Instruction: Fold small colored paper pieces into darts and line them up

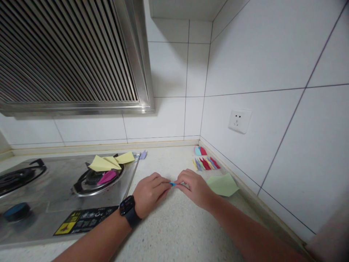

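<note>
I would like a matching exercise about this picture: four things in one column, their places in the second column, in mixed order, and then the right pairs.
Things:
1. small blue piece
2. magenta paper
3. light green paper
4. socket

Places:
A. on the right-side wall
B. on a stove burner
C. between the left hand and right hand
D. on the counter

Pairs: 1-C, 2-B, 3-D, 4-A

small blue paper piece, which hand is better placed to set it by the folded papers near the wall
The right hand, probably: it and the left hand both hold the small blue paper piece, but the right lies nearer the row of multicoloured folded papers.
</note>
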Demonstrator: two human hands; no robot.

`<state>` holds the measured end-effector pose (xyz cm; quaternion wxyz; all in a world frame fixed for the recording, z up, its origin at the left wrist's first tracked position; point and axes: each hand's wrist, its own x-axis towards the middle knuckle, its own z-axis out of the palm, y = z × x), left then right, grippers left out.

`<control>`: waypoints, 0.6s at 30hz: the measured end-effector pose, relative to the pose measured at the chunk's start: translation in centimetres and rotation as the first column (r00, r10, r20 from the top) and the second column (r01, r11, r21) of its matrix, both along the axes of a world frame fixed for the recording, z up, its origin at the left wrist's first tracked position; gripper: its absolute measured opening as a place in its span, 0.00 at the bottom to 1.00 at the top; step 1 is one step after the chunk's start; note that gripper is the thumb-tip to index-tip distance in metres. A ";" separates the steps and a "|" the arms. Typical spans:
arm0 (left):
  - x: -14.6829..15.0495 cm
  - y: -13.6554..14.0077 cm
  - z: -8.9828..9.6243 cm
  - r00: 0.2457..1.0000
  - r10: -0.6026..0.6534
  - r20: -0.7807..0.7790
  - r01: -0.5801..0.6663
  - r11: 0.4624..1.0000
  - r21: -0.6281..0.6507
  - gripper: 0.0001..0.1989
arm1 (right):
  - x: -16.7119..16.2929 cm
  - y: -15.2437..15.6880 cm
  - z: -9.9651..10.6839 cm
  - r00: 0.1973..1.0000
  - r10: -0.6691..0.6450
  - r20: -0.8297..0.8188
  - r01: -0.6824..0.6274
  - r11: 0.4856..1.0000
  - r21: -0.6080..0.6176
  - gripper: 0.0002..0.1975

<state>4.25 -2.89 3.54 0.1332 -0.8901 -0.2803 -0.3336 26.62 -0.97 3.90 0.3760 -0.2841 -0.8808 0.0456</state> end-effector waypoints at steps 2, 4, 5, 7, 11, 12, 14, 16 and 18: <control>-0.1 -0.1 0.1 1.000 0.001 -0.013 -0.001 1.000 0.014 0.11 | 0.0 0.1 -0.1 1.000 0.004 0.008 -0.004 1.000 0.001 0.03; -0.1 -0.1 0.1 1.000 0.005 -0.021 -0.004 1.000 0.028 0.10 | 0.0 0.1 -0.1 1.000 0.001 0.017 -0.001 1.000 0.010 0.03; -0.1 -0.1 0.1 1.000 0.005 -0.025 -0.005 0.999 0.035 0.10 | -0.1 0.1 -0.2 1.000 -0.001 0.021 0.001 1.000 0.016 0.03; -0.1 -0.1 0.1 0.999 0.008 -0.033 -0.007 0.999 0.044 0.10 | -0.1 0.1 -0.2 1.000 -0.009 0.030 0.008 1.000 0.027 0.03; -0.1 0.0 0.0 0.999 0.014 -0.049 -0.012 0.999 0.045 0.11 | -0.2 -0.1 0.0 0.999 -0.019 0.048 0.017 0.999 0.046 0.01; -0.1 0.0 0.0 0.998 0.016 -0.055 -0.013 0.999 0.044 0.11 | -0.2 -0.1 0.1 0.999 -0.020 0.049 0.018 0.999 0.050 0.01; -0.1 0.0 0.0 0.998 0.021 -0.063 -0.018 0.999 0.047 0.12 | -0.2 -0.2 0.1 0.999 -0.021 0.050 0.018 0.998 0.056 0.01; 0.0 -0.1 0.1 0.997 0.028 -0.067 -0.024 0.998 0.057 0.12 | -0.2 -0.2 0.2 0.998 -0.021 0.051 0.018 0.998 0.057 0.01; 0.0 -0.1 0.2 0.997 0.032 -0.071 -0.027 0.997 0.073 0.12 | -0.2 -0.2 0.2 0.998 -0.022 0.058 0.019 0.998 0.053 0.01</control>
